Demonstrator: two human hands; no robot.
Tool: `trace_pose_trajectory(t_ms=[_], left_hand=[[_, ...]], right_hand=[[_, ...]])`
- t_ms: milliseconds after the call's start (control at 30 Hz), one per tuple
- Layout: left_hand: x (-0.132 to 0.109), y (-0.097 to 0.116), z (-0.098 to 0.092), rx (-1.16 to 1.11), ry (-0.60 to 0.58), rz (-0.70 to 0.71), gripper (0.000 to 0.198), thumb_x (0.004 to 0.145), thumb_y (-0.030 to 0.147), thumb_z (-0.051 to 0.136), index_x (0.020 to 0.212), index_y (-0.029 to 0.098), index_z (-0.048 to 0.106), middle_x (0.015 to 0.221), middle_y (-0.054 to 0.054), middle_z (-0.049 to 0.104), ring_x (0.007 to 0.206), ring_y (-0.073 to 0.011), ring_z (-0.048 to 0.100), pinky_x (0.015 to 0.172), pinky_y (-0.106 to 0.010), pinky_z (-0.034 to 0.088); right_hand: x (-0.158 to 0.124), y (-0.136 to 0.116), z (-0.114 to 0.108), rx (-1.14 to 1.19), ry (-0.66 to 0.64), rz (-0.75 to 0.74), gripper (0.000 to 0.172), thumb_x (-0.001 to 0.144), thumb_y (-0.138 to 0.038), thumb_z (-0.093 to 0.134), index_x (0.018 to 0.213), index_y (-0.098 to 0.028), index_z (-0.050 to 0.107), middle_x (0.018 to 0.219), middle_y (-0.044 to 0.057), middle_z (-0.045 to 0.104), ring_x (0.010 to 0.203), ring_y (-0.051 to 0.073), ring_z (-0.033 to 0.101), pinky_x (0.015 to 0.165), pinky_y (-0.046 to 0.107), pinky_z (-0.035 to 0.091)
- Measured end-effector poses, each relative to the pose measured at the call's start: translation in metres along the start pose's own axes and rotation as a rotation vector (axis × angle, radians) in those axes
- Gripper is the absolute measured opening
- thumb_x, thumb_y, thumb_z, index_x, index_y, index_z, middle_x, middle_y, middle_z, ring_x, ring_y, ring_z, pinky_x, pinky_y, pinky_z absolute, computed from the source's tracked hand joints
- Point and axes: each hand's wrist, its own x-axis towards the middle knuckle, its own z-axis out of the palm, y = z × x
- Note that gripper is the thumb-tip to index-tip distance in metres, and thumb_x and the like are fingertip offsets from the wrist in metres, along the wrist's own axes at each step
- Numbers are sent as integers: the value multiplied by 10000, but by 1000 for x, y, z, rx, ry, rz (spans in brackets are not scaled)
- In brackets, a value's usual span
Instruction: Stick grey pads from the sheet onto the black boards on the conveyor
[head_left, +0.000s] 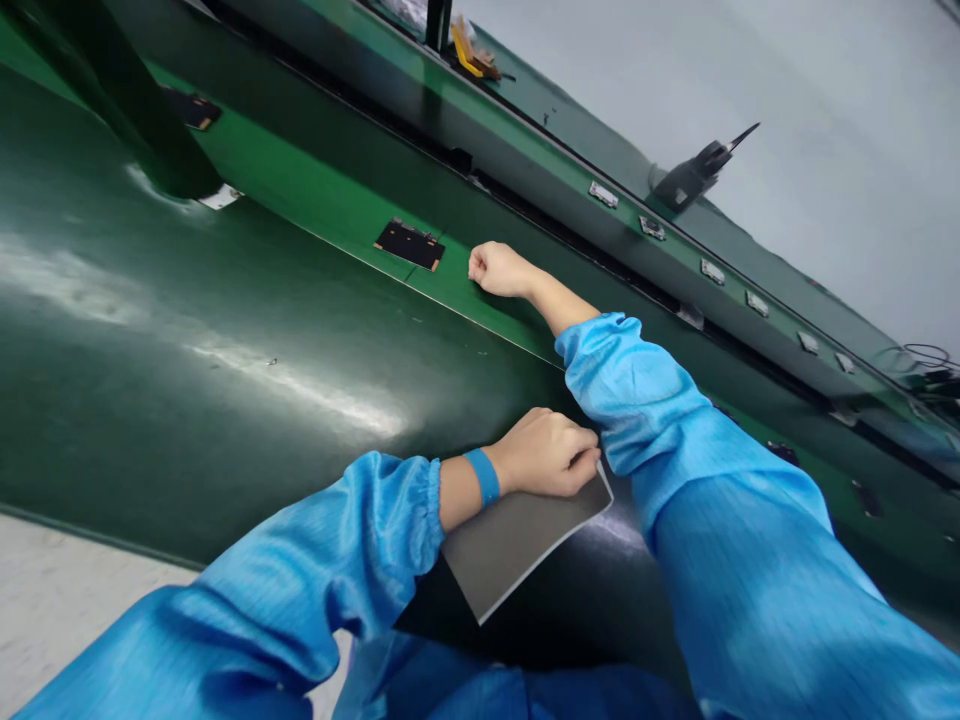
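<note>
1. A dark green belt (187, 400) fills most of the view, running from lower right to upper left, with streaks of glare on its surface.
2. Along its far edge runs a bright green strip (315, 195). Beyond that is a green rail (525, 150) with a row of small silver tabs (604, 194) spaced along it.
3. Two blue sleeves (750, 520) come in from the bottom, the right arm crossing above the left.
4. A flat grey sheet (510, 550) lies tilted over the near part of the belt, just below the left wrist. One corner points toward the right sleeve.
5. A dark rectangular board (409, 244) lies flat on the bright green strip. A second one (193, 108) lies farther up the strip, well apart from the first.
6. The left hand (547, 455) is closed over the upper edge of the grey sheet, fingers curled down onto it, gripping it.
7. The right hand (499, 270) rests on the bright green strip as a clenched fist, just beside the nearer dark board but not touching it. I cannot tell whether anything is inside the fist.
8. A blue wristband (482, 477) circles the left wrist.
</note>
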Motion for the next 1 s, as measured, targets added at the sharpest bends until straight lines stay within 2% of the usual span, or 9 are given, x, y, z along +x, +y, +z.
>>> trace_pose_trajectory(t_ms=[233,400,467,567,667,767,833,933,1000], left_hand=[[-2,-6,2,5,35,29,326,997,256,515,674,215,499,662,-23,651,607,-172,586,608,-352,315],[-3,-8,-6,-41,85,34,350,989,255,487,641,217,491,608,-16,598,569,-157,545,604,-334,328],[-2,-11,-17,-78,143,-15,345,973,248,491,630,211,498,574,6,546,538,-136,497,586,-312,321],[4,-26,-37,-68,325,-146,329,943,277,541,623,204,541,550,22,494,530,-130,445,564,-300,303],[10,-46,-55,-86,570,-277,295,917,327,607,650,201,604,576,21,520,584,-151,467,557,-287,330],[9,-56,-61,-109,681,-443,328,924,338,670,640,212,565,571,37,454,610,-155,442,554,-271,328],[8,-55,-62,-106,668,-545,359,945,392,697,654,216,580,585,38,432,624,-153,421,559,-266,311],[9,-49,-60,-194,524,-566,311,906,538,772,850,235,731,735,49,625,704,-159,518,617,-267,398],[11,-45,-59,-246,457,-552,395,831,589,833,956,221,761,846,24,714,747,-172,580,670,-285,466]], right_hand=[[7,12,9,-145,10,33,117,869,-85,738,780,-132,677,830,153,707,934,305,737,940,431,587],[4,14,0,-139,113,159,264,746,-153,931,769,-141,669,821,125,653,976,331,723,957,459,590],[-19,15,-10,-97,179,201,310,830,-309,921,807,-160,649,880,119,677,962,287,693,920,407,566],[-80,21,-15,119,272,153,377,1014,-478,751,849,-181,587,868,39,673,844,171,608,812,292,479],[-157,29,0,510,276,45,460,1082,-564,623,835,-181,562,793,-14,610,782,127,563,770,251,442],[-218,35,30,766,254,-35,474,988,-656,710,943,-190,635,898,0,656,838,152,594,790,266,465],[-239,37,49,844,344,-48,465,940,-641,766,1046,-204,651,999,20,682,893,174,609,810,278,479],[-246,37,65,889,467,-32,397,971,-574,726,1111,-214,633,1061,39,687,935,191,618,847,290,494],[-245,35,68,901,492,-30,371,970,-527,716,1161,-223,622,1107,50,691,971,202,629,872,298,504]])
